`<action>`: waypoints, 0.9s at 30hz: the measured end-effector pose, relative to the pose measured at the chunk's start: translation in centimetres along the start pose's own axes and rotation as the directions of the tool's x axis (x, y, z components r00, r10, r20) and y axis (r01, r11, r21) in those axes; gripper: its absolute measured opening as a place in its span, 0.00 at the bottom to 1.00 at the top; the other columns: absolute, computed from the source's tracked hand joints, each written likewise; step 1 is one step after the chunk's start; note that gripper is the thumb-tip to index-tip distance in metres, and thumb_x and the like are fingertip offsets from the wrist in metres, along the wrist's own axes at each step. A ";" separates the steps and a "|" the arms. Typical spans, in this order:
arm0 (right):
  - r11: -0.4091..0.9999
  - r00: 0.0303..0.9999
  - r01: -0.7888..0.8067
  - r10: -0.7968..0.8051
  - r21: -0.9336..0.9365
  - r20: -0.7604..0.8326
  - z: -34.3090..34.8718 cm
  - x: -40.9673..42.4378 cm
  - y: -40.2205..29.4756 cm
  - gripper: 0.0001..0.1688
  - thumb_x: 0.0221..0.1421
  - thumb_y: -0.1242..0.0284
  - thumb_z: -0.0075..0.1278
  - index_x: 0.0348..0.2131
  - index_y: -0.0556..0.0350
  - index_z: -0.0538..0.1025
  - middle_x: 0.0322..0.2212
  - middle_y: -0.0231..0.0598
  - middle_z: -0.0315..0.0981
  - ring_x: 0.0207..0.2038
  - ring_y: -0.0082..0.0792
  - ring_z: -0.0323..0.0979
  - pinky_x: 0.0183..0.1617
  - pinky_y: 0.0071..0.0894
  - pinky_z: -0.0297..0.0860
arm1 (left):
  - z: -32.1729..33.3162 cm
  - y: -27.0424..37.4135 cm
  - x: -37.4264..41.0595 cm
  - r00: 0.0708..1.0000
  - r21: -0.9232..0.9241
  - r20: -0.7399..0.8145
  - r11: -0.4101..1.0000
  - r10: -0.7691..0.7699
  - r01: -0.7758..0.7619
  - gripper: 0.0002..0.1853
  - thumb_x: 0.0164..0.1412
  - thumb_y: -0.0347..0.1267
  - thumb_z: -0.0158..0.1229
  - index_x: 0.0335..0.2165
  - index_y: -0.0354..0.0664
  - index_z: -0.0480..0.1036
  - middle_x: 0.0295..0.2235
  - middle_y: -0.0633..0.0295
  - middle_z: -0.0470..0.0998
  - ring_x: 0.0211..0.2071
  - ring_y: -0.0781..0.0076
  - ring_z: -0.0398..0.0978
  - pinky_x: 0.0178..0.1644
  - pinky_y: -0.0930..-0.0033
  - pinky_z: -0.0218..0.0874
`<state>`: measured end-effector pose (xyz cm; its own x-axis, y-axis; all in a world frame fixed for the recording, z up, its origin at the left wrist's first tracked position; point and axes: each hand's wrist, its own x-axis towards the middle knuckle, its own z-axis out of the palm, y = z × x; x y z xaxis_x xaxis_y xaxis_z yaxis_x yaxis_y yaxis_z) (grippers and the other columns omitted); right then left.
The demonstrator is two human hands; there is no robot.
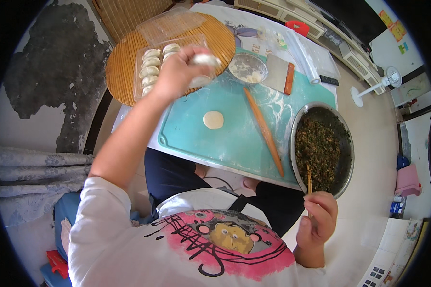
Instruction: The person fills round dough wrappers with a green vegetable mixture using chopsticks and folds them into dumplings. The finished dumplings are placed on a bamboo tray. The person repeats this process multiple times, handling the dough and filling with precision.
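My left hand (177, 70) is raised over a clear plastic tray (138, 73), blurred by motion, holding a white dumpling (205, 61) between thumb and fingers. Several pleated dumplings (150, 71) lie in rows in the tray; my hand hides part of it. My right hand (318, 215) grips wooden chopsticks (309, 179), their tips in the chopped green-brown filling (319, 150) of a metal bowl (350, 175). One round dough wrapper (213, 120) lies flat on the teal board (186, 140). A tapered wooden rolling pin (264, 132) rests slantwise between wrapper and bowl.
Beneath the tray is a round slatted mat (118, 77), with another clear plastic tray (168, 25) at its far side. A flour bowl (248, 68) and a dough scraper (280, 73) sit at the board's back. Beyond lie a plastic film roll (303, 57) and a remote control (329, 80).
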<state>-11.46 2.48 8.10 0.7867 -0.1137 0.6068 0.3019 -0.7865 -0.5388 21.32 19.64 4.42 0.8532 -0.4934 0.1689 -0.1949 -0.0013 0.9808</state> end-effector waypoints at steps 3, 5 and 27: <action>0.997 0.995 -0.077 0.078 0.013 -0.061 -1.1 -0.5 0.5 0.11 0.49 0.71 0.46 0.33 0.60 0.70 0.27 0.45 0.67 0.27 0.37 0.65 0.31 0.30 0.62 | -3.6 -1.9 6.5 0.988 0.349 -0.095 0.933 0.124 -0.084 0.18 0.46 0.28 0.59 0.39 0.37 0.70 0.31 0.58 0.75 0.31 0.76 0.72 0.36 0.77 0.63; 0.988 0.984 -0.145 0.149 0.047 -0.101 -1.4 -0.9 1.0 0.11 0.50 0.71 0.46 0.33 0.61 0.70 0.27 0.45 0.68 0.27 0.37 0.65 0.31 0.29 0.62 | -5.4 -3.4 9.6 0.982 0.546 -0.080 0.832 0.171 -0.100 0.17 0.46 0.30 0.59 0.38 0.38 0.71 0.30 0.57 0.76 0.31 0.73 0.73 0.37 0.74 0.63; 0.974 0.980 -0.201 0.199 0.100 0.032 -2.6 -0.3 3.3 0.06 0.47 0.77 0.46 0.28 0.63 0.72 0.22 0.43 0.69 0.23 0.35 0.65 0.28 0.26 0.62 | -8.2 -4.9 11.0 0.982 0.703 -0.103 0.710 0.157 -0.039 0.12 0.50 0.31 0.54 0.36 0.39 0.73 0.33 0.55 0.76 0.34 0.65 0.74 0.39 0.70 0.63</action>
<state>-12.04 -1.68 7.65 0.8476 -0.2486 0.4688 0.1898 -0.6829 -0.7054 35.59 21.37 2.23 0.8575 -0.3948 0.3299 -0.5121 -0.5928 0.6216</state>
